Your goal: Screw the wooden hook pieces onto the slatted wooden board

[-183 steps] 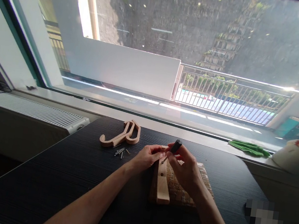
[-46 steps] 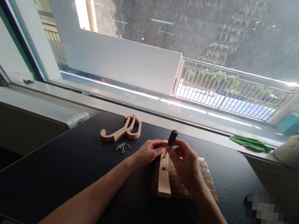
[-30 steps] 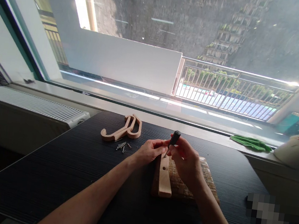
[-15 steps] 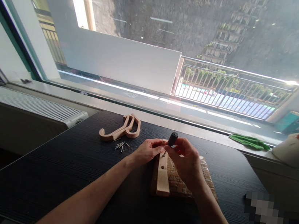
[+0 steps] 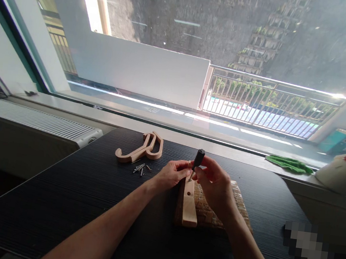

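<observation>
My right hand (image 5: 215, 182) is closed around the black handle of a screwdriver (image 5: 199, 157), which stands nearly upright. Its tip meets a screw in the upper hole of a pale wooden hook (image 5: 190, 212); a second, lower hole shows as a dark dot. My left hand (image 5: 173, 174) pinches the far end of that hook, and its fingertips are partly hidden. Under the hook lies a brown block with a brick-like surface (image 5: 208, 210), resting on the black table (image 5: 94, 195).
Left of my hands, several screws (image 5: 139, 168) lie loose, with more wooden hooks (image 5: 145, 149) behind them. Along the window sill are a green cloth (image 5: 289, 164) and a pale rounded pot (image 5: 342, 173). A radiator (image 5: 33, 124) stands at the left.
The screwdriver handle has become a little more upright, and my right fingers have shifted slightly around it. My left hand stays at the hook's far end.
</observation>
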Motion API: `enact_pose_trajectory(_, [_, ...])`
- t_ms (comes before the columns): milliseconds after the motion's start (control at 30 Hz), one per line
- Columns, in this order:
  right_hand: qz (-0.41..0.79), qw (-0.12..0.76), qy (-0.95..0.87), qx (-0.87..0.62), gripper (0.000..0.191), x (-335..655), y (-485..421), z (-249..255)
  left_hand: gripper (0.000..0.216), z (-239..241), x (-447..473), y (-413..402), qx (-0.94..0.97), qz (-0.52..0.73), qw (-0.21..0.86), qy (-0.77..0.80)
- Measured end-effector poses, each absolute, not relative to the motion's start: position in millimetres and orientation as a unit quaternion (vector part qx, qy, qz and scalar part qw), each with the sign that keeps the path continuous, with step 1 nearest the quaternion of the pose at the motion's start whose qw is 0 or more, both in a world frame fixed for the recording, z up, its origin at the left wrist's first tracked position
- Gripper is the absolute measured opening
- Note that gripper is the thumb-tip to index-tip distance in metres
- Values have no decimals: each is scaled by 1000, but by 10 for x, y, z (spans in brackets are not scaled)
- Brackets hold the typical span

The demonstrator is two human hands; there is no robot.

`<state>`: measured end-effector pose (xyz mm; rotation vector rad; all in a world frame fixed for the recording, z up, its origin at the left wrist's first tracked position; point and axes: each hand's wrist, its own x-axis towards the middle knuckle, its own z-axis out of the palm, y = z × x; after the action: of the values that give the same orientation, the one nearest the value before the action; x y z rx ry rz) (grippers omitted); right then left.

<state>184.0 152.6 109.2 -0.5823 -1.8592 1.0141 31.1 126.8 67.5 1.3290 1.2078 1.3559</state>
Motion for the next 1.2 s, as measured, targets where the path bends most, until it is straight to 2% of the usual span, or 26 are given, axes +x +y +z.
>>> enact_pose_trajectory(633, [365, 488, -741, -280, 22, 1817, 1550, 1066, 39, 747, 342, 1233, 526, 547, 448, 473])
enact_pose_trajectory(1200, [378, 459, -768, -235, 31, 1825, 1530, 1068, 39, 705, 334, 1252, 519, 548, 446, 481])
